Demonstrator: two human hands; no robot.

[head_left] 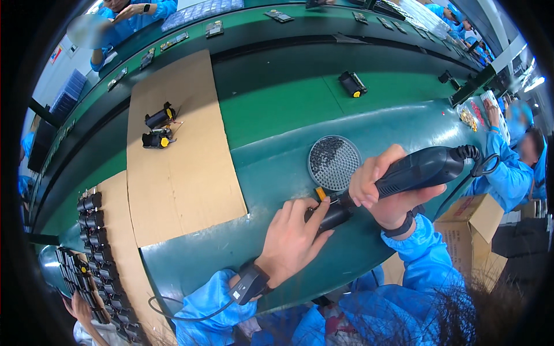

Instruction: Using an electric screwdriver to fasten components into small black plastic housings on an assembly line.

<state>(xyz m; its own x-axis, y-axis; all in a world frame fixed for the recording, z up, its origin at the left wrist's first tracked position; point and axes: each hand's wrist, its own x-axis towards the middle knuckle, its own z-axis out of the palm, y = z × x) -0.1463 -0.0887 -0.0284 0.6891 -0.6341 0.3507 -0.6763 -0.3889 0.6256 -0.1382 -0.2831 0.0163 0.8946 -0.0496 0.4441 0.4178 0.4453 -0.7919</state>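
Near the front edge of the green table (277,167), both hands work on one small part. Left hand (291,236) lies palm-down, fingers curled over a black cylinder part (332,216) with a yellow end (319,194), pinning it to the table; closed around it, thumb side toward the tool. Right hand (384,187) is wrapped tight around a black electric screwdriver (418,170), held tilted, tip pointing down-left and meeting the part just beside the left fingers. Tip contact point is partly hidden, cannot tell exactly where it lands. Coiled cord (476,161) leaves the screwdriver's rear end. Both forearms in blue sleeves; black wrist strap (248,284) with a cable on the left, dark band (401,226) on the right.

Just behind the hands sits a round mesh dish (333,162) with small dark screws, near the part but not touching. Left of the hands, a cardboard sheet (179,167) lies on the table with two black-and-yellow parts (158,130) on it, well apart from the hands. Rows of black cylinders (95,254) stand at far left on another cardboard strip. One more black part (352,84) sits on the belt behind. Cardboard box (470,222) is at right, below table level. Other people in blue sit at top left and right; another hand (81,308) shows at bottom left.
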